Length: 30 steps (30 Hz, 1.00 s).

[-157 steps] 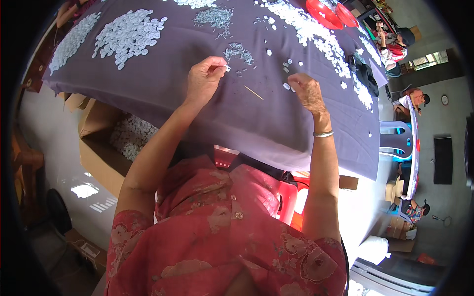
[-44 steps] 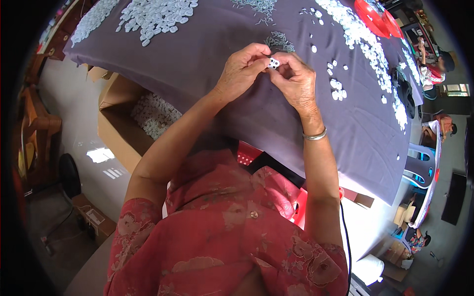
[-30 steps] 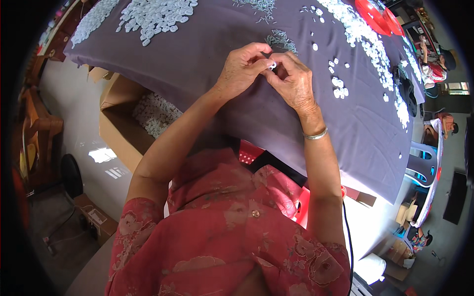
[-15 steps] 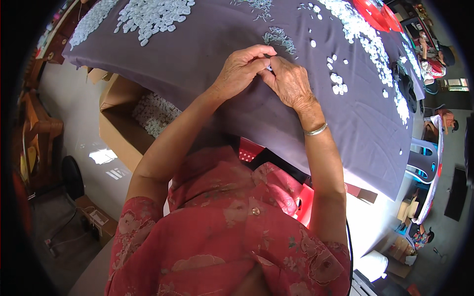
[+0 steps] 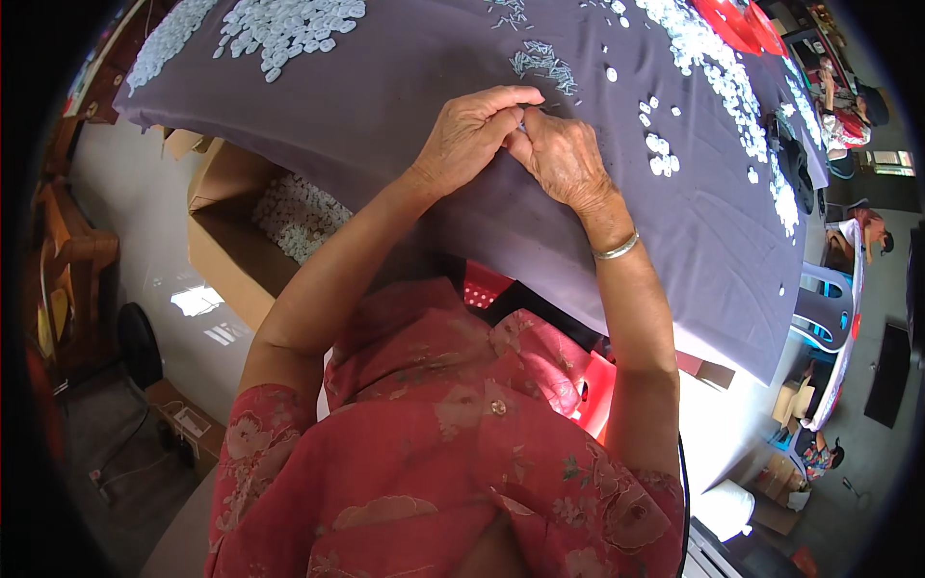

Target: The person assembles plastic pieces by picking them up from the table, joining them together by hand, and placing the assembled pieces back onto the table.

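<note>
"Purple-grey fills my feed from here: the cloth-covered table (image 5: 674, 241), its near edge draping down. What's next in size on your screen?"

"The open cardboard box (image 5: 226, 255), below the table's left part. I can see white pieces (image 5: 299, 217) heaped inside it."

"On the cloth I have a long white spread (image 5: 727, 87) running down the right part, with a red bowl (image 5: 727, 27) beside its far end. At the far left I see a rounded white pile (image 5: 289, 34) too."

"And the hands? I've got both over the middle of the table."

"The left hand (image 5: 469, 135) is closed in a pinch, thumb against fingers. The right hand (image 5: 567, 159) is curled in to meet it, also pinching."

"Just beyond them I see a loose heap of thin grey pins (image 5: 544, 65), and right of the hands a little white cluster (image 5: 661, 159)."

"Smallest is what they grip: a small pale piece (image 5: 523, 126), right where the fingertips meet. I get only a sliver; its shape is hidden from me."
</note>
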Each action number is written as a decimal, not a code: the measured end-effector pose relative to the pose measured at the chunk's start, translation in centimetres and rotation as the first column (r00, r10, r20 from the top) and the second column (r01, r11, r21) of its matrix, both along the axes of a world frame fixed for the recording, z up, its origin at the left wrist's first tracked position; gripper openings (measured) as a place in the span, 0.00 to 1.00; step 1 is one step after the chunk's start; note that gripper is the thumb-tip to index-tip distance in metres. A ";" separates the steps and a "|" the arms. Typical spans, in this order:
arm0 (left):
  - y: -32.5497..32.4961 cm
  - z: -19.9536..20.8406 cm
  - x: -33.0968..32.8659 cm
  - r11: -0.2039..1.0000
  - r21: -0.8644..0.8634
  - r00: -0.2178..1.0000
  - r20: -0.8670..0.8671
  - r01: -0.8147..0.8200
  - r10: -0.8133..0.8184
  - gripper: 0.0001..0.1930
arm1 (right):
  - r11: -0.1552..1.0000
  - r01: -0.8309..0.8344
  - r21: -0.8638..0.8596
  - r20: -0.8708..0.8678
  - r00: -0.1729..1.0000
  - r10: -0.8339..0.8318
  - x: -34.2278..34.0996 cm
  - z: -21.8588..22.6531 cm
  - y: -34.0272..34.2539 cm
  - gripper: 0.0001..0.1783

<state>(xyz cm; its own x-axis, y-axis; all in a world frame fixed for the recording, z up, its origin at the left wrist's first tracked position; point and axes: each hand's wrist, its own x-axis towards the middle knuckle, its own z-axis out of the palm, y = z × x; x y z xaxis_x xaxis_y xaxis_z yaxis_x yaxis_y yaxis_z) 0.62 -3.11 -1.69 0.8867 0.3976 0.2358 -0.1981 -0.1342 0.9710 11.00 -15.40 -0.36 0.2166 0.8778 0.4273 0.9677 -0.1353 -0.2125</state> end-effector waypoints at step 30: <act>10.3 -0.5 -0.2 0.808 0.388 0.875 -0.012 -0.442 0.484 0.06 | 0.952 0.210 0.221 -0.138 0.973 -0.183 0.4 0.4 0.0 0.19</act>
<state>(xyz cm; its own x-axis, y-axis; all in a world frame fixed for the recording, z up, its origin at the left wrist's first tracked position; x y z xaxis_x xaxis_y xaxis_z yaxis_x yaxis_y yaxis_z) 0.38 7.21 -2.18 0.6464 0.6721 0.3613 0.0778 -0.5291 0.8450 11.36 -15.39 0.07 0.4342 0.6923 0.5763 0.8943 -0.2541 -0.3684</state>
